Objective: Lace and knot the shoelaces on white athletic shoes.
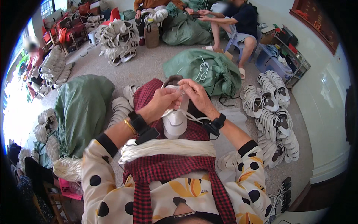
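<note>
Closely — left hand [167,100] and right hand [195,96] meet over a white sneaker [175,125]

The red wall board [317,20] bears gold marks, too small to read. Around stand a green sack [85,112] at left, another green sack [201,69] ahead, and stacked shoe uppers [272,112] at right. A white shoelace bundle [167,150] lies across the checked apron [164,168], just nearer than the sneaker on the lap. Both forearms angle inward — left fingers pinch a thin pale strand; the right's grip I cannot tell.
</note>
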A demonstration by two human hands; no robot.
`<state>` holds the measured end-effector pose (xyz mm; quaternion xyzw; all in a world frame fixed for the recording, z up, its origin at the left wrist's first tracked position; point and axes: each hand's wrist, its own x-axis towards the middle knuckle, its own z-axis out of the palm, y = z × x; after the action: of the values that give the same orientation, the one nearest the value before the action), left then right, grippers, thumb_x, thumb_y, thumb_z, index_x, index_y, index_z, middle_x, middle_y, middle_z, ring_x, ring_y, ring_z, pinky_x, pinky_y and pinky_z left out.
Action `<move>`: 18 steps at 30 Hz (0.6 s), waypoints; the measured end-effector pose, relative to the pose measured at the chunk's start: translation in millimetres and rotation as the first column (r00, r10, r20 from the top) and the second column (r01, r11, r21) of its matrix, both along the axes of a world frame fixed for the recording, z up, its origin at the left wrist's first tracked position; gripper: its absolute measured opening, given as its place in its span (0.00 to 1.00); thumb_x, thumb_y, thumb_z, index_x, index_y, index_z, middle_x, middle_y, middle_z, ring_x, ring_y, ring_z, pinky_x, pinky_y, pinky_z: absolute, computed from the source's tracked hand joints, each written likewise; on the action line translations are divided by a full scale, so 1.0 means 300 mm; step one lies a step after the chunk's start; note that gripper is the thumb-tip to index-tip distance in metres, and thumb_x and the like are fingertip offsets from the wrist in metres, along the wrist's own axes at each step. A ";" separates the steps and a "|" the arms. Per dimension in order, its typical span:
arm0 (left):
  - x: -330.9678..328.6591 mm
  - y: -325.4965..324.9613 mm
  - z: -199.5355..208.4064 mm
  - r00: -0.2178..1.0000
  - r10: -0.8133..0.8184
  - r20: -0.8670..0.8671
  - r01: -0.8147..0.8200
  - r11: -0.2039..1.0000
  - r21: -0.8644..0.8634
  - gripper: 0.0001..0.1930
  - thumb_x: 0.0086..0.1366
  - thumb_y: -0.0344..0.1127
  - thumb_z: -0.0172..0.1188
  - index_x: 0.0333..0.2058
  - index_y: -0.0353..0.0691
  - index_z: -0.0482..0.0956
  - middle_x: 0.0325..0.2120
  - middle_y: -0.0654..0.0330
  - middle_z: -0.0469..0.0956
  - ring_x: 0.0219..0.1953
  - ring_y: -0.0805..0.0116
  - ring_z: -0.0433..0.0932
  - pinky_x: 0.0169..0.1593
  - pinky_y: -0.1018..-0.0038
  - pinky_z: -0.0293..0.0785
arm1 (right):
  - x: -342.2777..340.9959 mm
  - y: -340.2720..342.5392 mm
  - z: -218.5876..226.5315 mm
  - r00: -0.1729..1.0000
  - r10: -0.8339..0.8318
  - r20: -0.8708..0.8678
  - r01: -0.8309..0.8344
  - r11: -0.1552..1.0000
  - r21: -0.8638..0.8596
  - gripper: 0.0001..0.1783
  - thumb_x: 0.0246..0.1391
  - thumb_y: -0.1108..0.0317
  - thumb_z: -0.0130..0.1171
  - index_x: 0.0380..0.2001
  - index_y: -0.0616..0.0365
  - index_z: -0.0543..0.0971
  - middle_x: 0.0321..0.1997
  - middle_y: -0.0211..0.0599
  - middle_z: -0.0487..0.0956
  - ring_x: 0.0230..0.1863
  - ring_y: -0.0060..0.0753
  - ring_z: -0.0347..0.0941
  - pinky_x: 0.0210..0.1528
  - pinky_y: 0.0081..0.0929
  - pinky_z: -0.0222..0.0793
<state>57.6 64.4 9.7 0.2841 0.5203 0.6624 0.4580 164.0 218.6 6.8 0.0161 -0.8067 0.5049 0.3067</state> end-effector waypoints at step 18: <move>-0.555 0.050 0.947 0.505 0.804 -0.315 -0.427 0.550 0.718 0.07 0.66 0.30 0.54 0.29 0.34 0.75 0.22 0.64 0.72 0.21 0.75 0.68 0.26 0.77 0.69 | 0.154 0.043 -0.059 0.967 0.128 0.219 -0.054 0.947 -0.316 0.13 0.57 0.67 0.58 0.44 0.57 0.79 0.45 0.28 0.77 0.42 0.23 0.72 0.42 0.24 0.73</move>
<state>-109.0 79.4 293.9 0.3849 0.4900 0.7719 -0.1264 210.1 231.4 -10.8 -0.0548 -0.7474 0.6361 0.1835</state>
